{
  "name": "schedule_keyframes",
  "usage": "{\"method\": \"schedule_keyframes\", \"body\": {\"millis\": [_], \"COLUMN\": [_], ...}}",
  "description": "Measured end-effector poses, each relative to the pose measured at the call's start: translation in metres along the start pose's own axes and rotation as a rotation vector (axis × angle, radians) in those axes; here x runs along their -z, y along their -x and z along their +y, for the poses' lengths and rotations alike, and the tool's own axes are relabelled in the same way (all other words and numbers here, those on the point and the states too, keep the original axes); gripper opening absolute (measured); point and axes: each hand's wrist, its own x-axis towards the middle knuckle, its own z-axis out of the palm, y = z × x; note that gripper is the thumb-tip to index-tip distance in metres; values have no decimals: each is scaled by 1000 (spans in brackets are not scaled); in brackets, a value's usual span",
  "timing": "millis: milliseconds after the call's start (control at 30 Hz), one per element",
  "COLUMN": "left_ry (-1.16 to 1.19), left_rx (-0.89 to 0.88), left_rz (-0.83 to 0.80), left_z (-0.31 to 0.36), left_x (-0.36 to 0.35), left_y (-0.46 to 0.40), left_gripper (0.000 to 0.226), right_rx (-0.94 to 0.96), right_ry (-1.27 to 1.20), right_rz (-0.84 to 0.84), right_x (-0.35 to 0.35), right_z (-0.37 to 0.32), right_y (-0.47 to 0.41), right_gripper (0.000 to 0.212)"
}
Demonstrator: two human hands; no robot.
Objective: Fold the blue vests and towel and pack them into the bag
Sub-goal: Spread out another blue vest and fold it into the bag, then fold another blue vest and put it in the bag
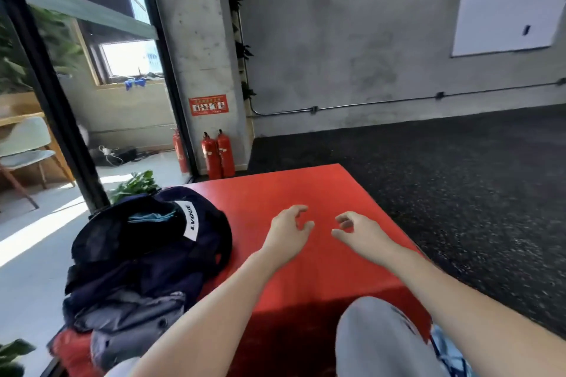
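Knee (372, 343): grey cloth, nearest the lens, bent up against the near edge of the platform.
Platform (306, 190): one, red, smooth, flat, box-shaped; far corner pointing toward the wall.
Bag (147, 236): one, dark navy, soft and rounded, on the platform's left side; mouth open upward, teal cloth visible inside; white label reading LVQUE; long axis running near to far.
Clothes heap (122, 312): navy and grey crumpled fabric, just in front of the bag; count unclear.
Left hand (288, 231): over the bare platform, fingers loosely curled and apart, holding nothing.
Right hand (358, 229): beside it, same pose, holding nothing.
Fire extinguishers (217, 154): three, red cylinders, upright by the pillar.
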Motion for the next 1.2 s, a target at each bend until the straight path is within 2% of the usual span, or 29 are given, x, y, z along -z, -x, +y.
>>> {"method": "schedule_keyframes", "body": {"millis": [200, 333, 467, 633, 800, 900, 1033, 1200], "left_ry": [52, 42, 28, -43, -120, -138, -122, -140], "left_rx": [-59, -102, -113, -69, 44, 127, 262, 371], "left_rz": [-235, -404, -555, -728, -786, -800, -808, -781], "left_z": [70, 102, 120, 121, 94, 74, 54, 28], "left_x": [-119, -196, -269, -349, -412, -443, -477, -508], "left_y": [12, 26, 41, 54, 58, 59, 56, 58], "left_gripper": [43, 44, 44, 50, 50, 47, 45, 36], "right_rx": [-211, -351, -505, -620, -639, -655, -677, -663], "right_ry": [-3, -33, -80, -52, -57, -98, -149, -198], "right_rz": [85, 126, 107, 19, -66, -85, -123, -151], "right_x": [48, 64, 65, 58, 33, 12, -18, -51], "right_z": [123, 200, 280, 362, 420, 451, 485, 506], "right_y": [44, 74, 104, 126, 121, 110, 95, 69], "right_gripper": [31, 19, 10, 20, 14, 19, 10, 16]}}
